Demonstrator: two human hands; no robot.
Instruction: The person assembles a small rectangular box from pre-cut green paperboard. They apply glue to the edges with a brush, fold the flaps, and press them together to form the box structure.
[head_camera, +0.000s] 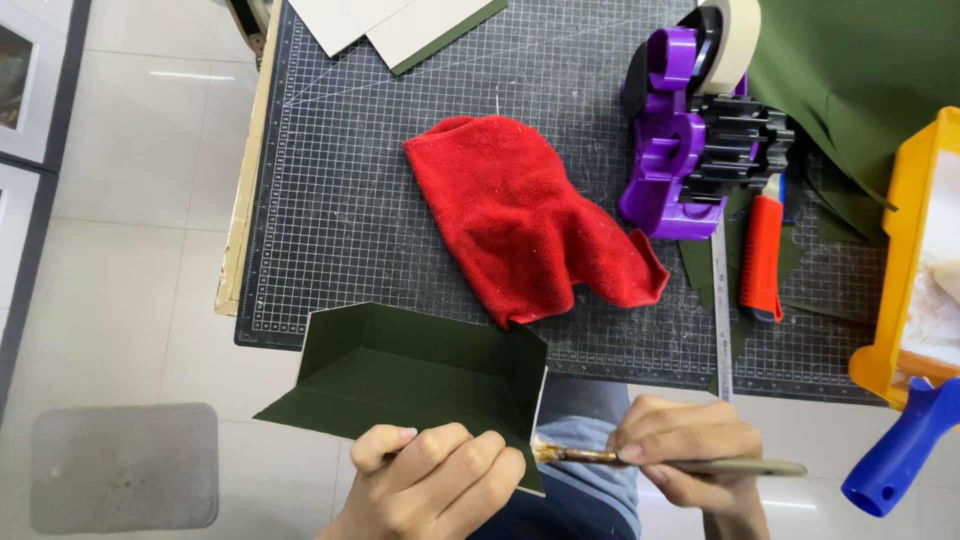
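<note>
My left hand (435, 475) grips the near edge of a dark green folded card piece (410, 370), held over the front edge of the cutting mat (340, 200). Its flaps stand up at the left and right sides. My right hand (680, 445) holds a paintbrush (690, 463) flat, with its bristle tip (545, 452) touching the card's right near edge. A crumpled red cloth (520, 220) lies on the mat just beyond the card.
A purple and black tape dispenser (690, 140) with a tape roll stands at the back right. Beside it lie a red-handled knife (762, 255), a steel ruler (722, 320), green paper sheets (860, 70), a yellow tray (900, 240) and a blue handle (900, 450). A grey floor mat (125, 465) lies lower left.
</note>
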